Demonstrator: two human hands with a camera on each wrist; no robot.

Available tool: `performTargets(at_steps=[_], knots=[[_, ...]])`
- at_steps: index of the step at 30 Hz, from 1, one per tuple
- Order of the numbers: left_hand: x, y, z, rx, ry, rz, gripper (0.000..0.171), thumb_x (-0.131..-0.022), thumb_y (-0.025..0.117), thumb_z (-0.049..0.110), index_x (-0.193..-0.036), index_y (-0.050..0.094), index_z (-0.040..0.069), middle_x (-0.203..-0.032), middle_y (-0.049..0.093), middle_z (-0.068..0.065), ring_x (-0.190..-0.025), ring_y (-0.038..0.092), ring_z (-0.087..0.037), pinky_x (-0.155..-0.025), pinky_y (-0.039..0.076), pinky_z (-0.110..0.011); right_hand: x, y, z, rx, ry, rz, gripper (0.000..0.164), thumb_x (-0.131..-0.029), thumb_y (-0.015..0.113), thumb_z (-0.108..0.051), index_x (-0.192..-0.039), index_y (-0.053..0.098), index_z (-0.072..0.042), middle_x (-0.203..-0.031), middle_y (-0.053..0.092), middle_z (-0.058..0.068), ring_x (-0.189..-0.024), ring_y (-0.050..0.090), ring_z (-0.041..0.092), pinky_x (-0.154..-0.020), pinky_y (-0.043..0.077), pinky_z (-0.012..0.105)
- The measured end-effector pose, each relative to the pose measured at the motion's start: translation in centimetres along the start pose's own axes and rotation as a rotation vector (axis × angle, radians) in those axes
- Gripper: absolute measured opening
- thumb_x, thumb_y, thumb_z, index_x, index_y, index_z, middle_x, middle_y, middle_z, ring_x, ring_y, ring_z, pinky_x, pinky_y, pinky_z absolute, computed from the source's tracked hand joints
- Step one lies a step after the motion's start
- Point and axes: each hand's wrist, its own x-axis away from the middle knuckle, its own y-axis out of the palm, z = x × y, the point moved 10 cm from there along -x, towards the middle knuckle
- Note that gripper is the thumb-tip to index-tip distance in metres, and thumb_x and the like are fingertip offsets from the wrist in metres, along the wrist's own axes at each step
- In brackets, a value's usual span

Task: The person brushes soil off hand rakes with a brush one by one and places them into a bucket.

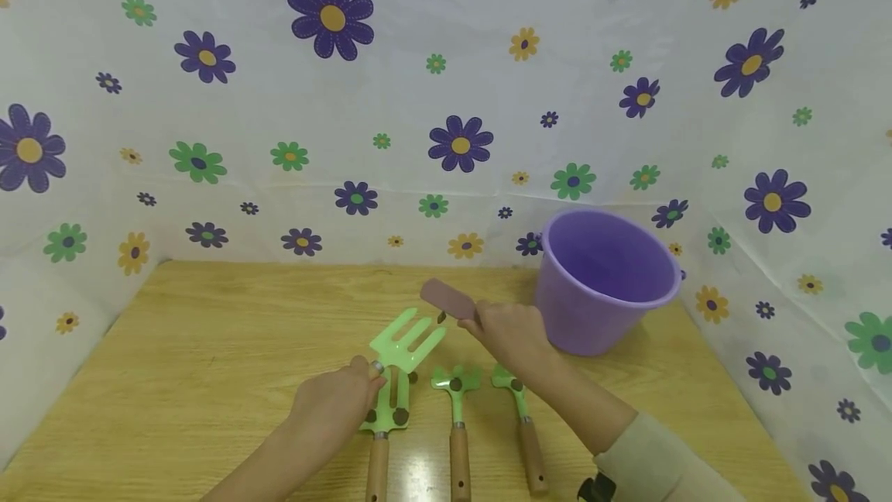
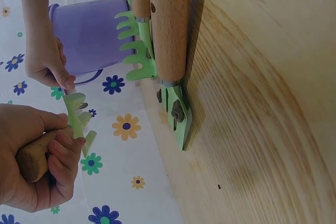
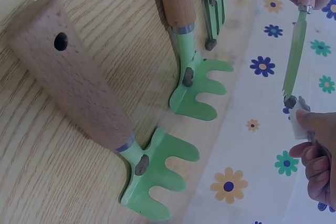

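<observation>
My left hand (image 1: 326, 400) grips a fork (image 1: 404, 345); at that hand's two o'clock, my right hand (image 1: 512, 331) holds a brownish strip (image 1: 447, 298).

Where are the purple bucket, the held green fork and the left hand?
Purple bucket (image 1: 581, 321): head view, on its outer wall.
Held green fork (image 1: 398, 355): head view, on the metal below the tines.
Left hand (image 1: 333, 400): head view, on its back.

The head view is looking forward and down across the worktop (image 1: 209, 347); both wrist views are facing the garden tools (image 3: 79, 82) from much nearer, tilting sideways. Head and left-wrist views are sharing the purple bucket (image 1: 578, 312).
</observation>
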Motion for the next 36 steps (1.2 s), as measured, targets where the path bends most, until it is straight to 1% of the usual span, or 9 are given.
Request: performTargets(at_steps=[3, 7, 10, 15, 19, 24, 27, 33, 36], knots=[[-0.2, 0.0, 0.1, 0.011, -0.004, -0.01, 0.039, -0.093, 0.06, 0.029, -0.066, 0.042, 0.008, -0.049, 0.031, 0.004, -0.034, 0.032, -0.007, -0.028, 0.031, -0.018, 0.0, -0.2, -0.2, -0.009, -0.006, 0.001, 0.044, -0.087, 0.062, -0.046, -0.062, 0.05, -0.012, -0.047, 0.034, -0.005, -0.039, 0.032, 0.01, -0.031, 0.034, 0.024], [-0.5, 0.0, 0.3, 0.023, -0.005, -0.022, 0.039, -0.094, 0.059, 0.029, -0.066, 0.041, 0.008, -0.05, 0.032, 0.004, -0.035, 0.032, -0.008, -0.028, 0.031, -0.018, 0.1, -0.9, -0.9, -0.015, -0.044, 0.039, 0.044, -0.086, 0.065, -0.046, -0.061, 0.05, -0.013, -0.047, 0.035, -0.006, -0.039, 0.03, 0.008, -0.03, 0.033, 0.023], [-0.7, -0.2, 0.4, 0.007, 0.001, -0.009, 0.04, -0.093, 0.061, 0.028, -0.065, 0.04, 0.008, -0.048, 0.032, 0.004, -0.034, 0.032, -0.007, -0.028, 0.031, -0.018, 0.3, -1.2, -1.7, 0.014, -0.092, 0.064, 0.043, -0.086, 0.065, -0.046, -0.062, 0.051, -0.013, -0.048, 0.036, -0.007, -0.039, 0.029, 0.006, -0.031, 0.033, 0.023], [-0.9, -0.6, 0.7, -0.041, 0.028, 0.034, 0.043, -0.092, 0.062, 0.03, -0.063, 0.038, 0.009, -0.046, 0.029, 0.005, -0.032, 0.03, -0.007, -0.027, 0.029, -0.018, 0.8, -1.9, -3.5, 0.078, -0.19, 0.102, 0.041, -0.086, 0.064, -0.047, -0.064, 0.053, -0.014, -0.049, 0.042, -0.007, -0.039, 0.032, 0.005, -0.032, 0.031, 0.021], [-0.9, -0.9, 0.9, -0.069, 0.05, 0.058, 0.045, -0.091, 0.063, 0.03, -0.061, 0.036, 0.011, -0.046, 0.027, 0.006, -0.032, 0.028, -0.005, -0.027, 0.027, -0.017, 1.1, -2.6, -4.7, 0.09, -0.224, 0.11, 0.042, -0.086, 0.062, -0.049, -0.064, 0.054, -0.016, -0.049, 0.046, -0.008, -0.038, 0.033, 0.003, -0.033, 0.025, 0.018], [-1.0, -0.8, 0.9, -0.055, 0.041, 0.022, 0.043, -0.092, 0.063, 0.029, -0.062, 0.038, 0.009, -0.046, 0.028, 0.005, -0.032, 0.028, -0.005, -0.028, 0.027, -0.016, 1.3, -2.7, -5.6, 0.07, -0.231, 0.095, 0.043, -0.086, 0.061, -0.052, -0.062, 0.054, -0.017, -0.048, 0.044, -0.009, -0.039, 0.027, 0.001, -0.033, 0.019, 0.017], [-1.1, -0.7, 0.9, -0.047, 0.037, -0.002, 0.043, -0.093, 0.061, 0.028, -0.062, 0.039, 0.009, -0.045, 0.028, 0.005, -0.032, 0.027, -0.005, -0.028, 0.027, -0.016, 1.4, -2.9, -6.0, 0.042, -0.227, 0.088, 0.043, -0.084, 0.063, -0.053, -0.061, 0.055, -0.018, -0.047, 0.045, -0.01, -0.039, 0.026, 0.001, -0.032, 0.02, 0.017], [-1.2, -0.6, 0.9, -0.039, 0.025, -0.027, 0.041, -0.093, 0.06, 0.028, -0.064, 0.041, 0.008, -0.045, 0.03, 0.005, -0.033, 0.028, -0.005, -0.028, 0.029, -0.016, 1.2, -2.7, -6.3, -0.07, -0.192, -0.001, 0.041, -0.086, 0.062, -0.051, -0.063, 0.057, -0.017, -0.049, 0.047, -0.01, -0.039, 0.028, 0.0, -0.032, 0.021, 0.015], [-1.3, -0.6, 0.8, -0.048, 0.013, -0.03, 0.041, -0.093, 0.06, 0.028, -0.064, 0.041, 0.007, -0.045, 0.03, 0.005, -0.033, 0.029, -0.006, -0.028, 0.03, -0.017, 1.2, -2.6, -6.5, -0.103, -0.184, -0.02, 0.04, -0.086, 0.061, -0.05, -0.064, 0.057, -0.017, -0.051, 0.049, -0.009, -0.04, 0.03, 0.001, -0.033, 0.022, 0.015]])
